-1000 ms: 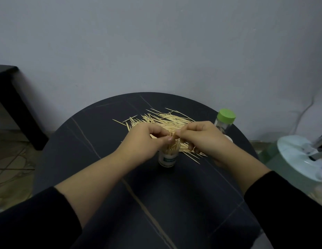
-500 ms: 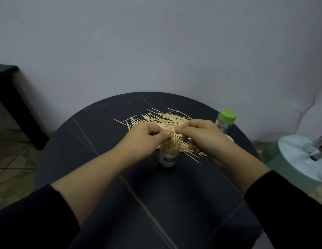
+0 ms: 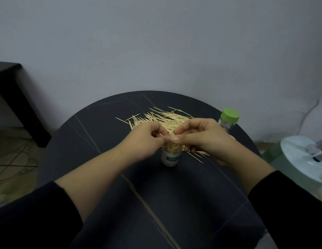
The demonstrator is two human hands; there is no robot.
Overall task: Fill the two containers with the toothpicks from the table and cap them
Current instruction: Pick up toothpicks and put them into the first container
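No word, brand or number can be read. The only lettering is on the small clear plastic container (image 3: 170,155), which stands upright and uncapped on the dark round table (image 3: 120,203) and is packed with wooden toothpicks (image 3: 172,146). A white paper label (image 3: 170,162) wraps its lower wall. Across that label runs a teal band (image 3: 173,159) with a short line of pale characters (too small and blurred to make out a single letter).

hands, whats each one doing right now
Left hand: pinches a toothpick over the jar.
Right hand: fingertips pinched; holding what, cannot be told.
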